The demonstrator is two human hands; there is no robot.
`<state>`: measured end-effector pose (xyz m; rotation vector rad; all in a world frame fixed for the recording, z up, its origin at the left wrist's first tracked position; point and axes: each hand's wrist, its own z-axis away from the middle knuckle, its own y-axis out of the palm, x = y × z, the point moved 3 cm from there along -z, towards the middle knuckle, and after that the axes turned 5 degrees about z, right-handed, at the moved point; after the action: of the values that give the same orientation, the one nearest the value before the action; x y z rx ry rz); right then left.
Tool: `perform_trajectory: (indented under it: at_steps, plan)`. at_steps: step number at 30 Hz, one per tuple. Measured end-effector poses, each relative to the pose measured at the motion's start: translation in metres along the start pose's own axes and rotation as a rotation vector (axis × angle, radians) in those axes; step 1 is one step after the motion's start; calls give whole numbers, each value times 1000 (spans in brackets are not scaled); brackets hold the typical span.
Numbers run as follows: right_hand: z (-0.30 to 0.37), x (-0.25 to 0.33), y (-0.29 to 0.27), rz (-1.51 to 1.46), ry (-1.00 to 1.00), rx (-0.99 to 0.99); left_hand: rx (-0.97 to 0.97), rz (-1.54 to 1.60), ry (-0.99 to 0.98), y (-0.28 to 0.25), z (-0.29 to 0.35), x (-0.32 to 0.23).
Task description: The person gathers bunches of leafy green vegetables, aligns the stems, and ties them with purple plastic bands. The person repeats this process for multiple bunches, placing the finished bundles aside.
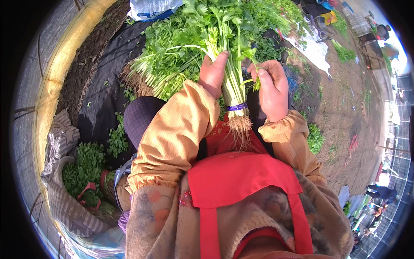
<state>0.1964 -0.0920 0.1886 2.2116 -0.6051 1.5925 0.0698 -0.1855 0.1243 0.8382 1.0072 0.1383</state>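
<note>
Upright in front of me is a bunch of celery (233, 84), its pale green stalks leading down to a tangle of thin brown roots (239, 124). A purple band (237, 106) circles the stalks just above those roots. My left hand (211, 77) is closed round the bunch's left side, thumb lying along the stalks. On the other side, my right hand (275, 88) pinches a small leafy celery sprig (257, 80) between thumb and fingers. Whether that sprig is still joined to the bunch I cannot tell.
Beyond my hands lies a large heap of loose celery (166, 64), roots toward the left. A white and blue sack (154, 9) is behind it. Tied greens (88, 166) sit in a cloth-lined container at lower left. Black sheeting (105, 82) covers ground at left; bare soil (345, 116) stretches right.
</note>
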Motion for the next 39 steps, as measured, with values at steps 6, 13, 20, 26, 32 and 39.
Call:
perform_trajectory:
  at_steps: [6, 13, 20, 26, 32, 39]
  plan:
    - [13, 30, 5, -683, 316, 39, -205, 10, -44, -55, -52, 23]
    - [19, 54, -40, -657, 150, -105, -625, -140, -8, -85, -48, -5]
    - [35, -45, -32, 1015, -137, 167, -369, -272, 206, -63, -13, -27]
    - [54, -67, 35, -221, 764, 340, -52, -726, 126, -67, 8, 4]
    - [61, -85, 28, -470, 952, 408, -71, -388, 200, -96, 17, -34]
    - [61, -91, 30, -484, 878, 456, -270, -687, 59, -93, 21, -37]
